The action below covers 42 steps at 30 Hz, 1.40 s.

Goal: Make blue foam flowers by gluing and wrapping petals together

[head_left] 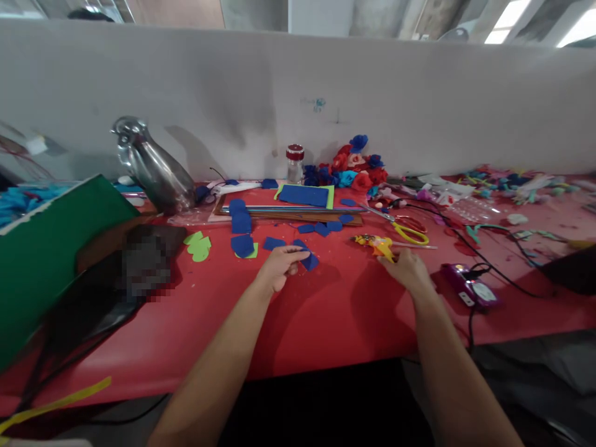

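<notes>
Between thumb and fingers, my left hand (pixel 282 266) pinches a dark blue cut piece (pixel 309 259), felt or foam by its look, low over the red table. To the right, my right hand (pixel 408 270) is closed on a yellow glue gun (pixel 380 247) whose nozzle points left. More blue pieces (pixel 241 222) lie in a small pile beyond my left hand, and others (pixel 322 228) are scattered nearby. Green cut pieces (pixel 198 246) rest farther left. Yellow-handled scissors (pixel 410 232) lie just past the glue gun.
A silver jug (pixel 156 164) leans at back left beside a green board (pixel 65 267). A red-lidded jar (pixel 295 164) and a heap of fabric flowers (pixel 356 167) stand by the wall. At right is a purple power box (pixel 469 286) with cables. The red table (pixel 326 329) has its edge near me.
</notes>
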{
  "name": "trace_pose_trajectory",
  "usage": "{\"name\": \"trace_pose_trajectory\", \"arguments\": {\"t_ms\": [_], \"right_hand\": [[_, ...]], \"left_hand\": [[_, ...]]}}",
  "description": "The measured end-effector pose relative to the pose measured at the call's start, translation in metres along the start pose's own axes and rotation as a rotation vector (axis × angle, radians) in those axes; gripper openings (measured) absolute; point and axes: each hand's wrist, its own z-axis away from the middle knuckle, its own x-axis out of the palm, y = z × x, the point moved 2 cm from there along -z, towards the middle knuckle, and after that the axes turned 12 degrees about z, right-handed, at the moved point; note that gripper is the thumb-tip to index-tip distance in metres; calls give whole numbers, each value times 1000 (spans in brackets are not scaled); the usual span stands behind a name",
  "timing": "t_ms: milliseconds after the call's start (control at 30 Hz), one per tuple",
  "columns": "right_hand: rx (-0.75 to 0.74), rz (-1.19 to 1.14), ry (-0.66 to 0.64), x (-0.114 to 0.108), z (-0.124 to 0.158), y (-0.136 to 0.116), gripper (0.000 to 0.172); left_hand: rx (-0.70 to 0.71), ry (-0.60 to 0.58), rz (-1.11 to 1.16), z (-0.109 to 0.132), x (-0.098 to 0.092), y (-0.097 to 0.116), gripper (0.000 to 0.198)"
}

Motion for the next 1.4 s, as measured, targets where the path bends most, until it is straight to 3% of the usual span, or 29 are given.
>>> {"name": "trace_pose_trajectory", "arguments": {"t_ms": [133,233,400,533,767,867,967,1133,1400], "right_hand": [[48,-42,-131,6,-10,12,20],[120,-347,-252,4,-10,5,9],[137,-763,-391,-8,13,-11,17],[124,-1105,-634,-20,40,-28,36],[101,-1205,-621,-31,66,-37,38],[36,-1150,-654,-36,71,-37,41],[-99,-903,-673,-40,76,-37,50],[-283,-584,-592,-35,83,-36,57],[-347,-387,-591,-29,84,-44,54]], "left_hand": [[-142,-116,-131,5,11,-17,23],[-137,-109,-202,3,11,-24,21],[-38,-13,-276,-2,5,-25,15],[-5,30,-321,-3,6,-26,12],[26,28,-329,-4,7,-28,10],[59,27,-382,-3,8,-27,10],[95,62,-472,-1,10,-26,12],[65,48,-602,-1,11,-24,9],[16,-2,-680,-2,12,-25,18]]}}
